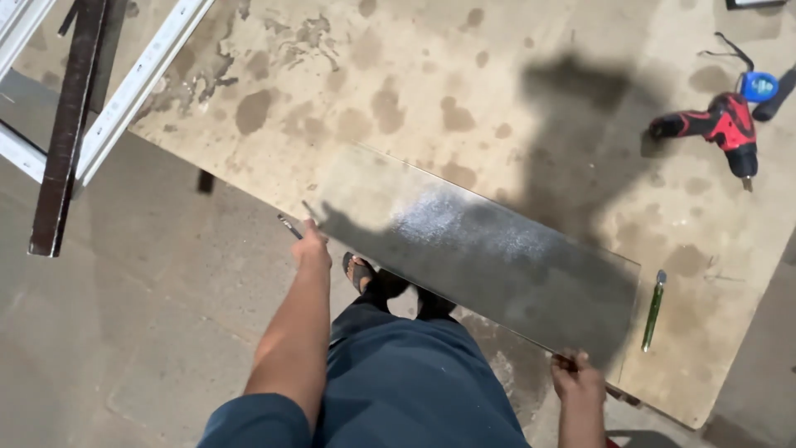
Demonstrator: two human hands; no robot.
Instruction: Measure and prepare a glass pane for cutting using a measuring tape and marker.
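— Stained plywood, is that what everything lies on?

— Yes, a big worn board (431, 75) blotched with dark spots, set low over a grey concrete floor (124, 332). A long sheet of glass (489, 249) lies flat on it, slanting from upper left to lower right, with its near long edge close to the board's edge.

— What is the left hand doing?

— The left hand (311, 246) sits at the sheet's near left corner. Its fingers are curled in, not spread, and they touch the corner of the glass. A thin pencil-like tool (290, 226) pokes out just beside the knuckles; I cannot tell whether the hand holds it or it merely lies there.

— And the right?

— The right hand (578, 377) is at the near right corner, fingers bent and closed over the edge of the sheet, thumb up top. It looks like a grip on the glass edge.

— Anything else around?

— A slim green tool (653, 311) lies on the board just beside the right end of the sheet. Well apart, at the far right, a red and black drill (721, 124) rests on its side, with a blue tape measure (759, 85) near it. White frame profiles (137, 83) and a dark bar (70, 124) lean at the upper left. The person's sandalled feet (365, 274) stand below the board's edge.
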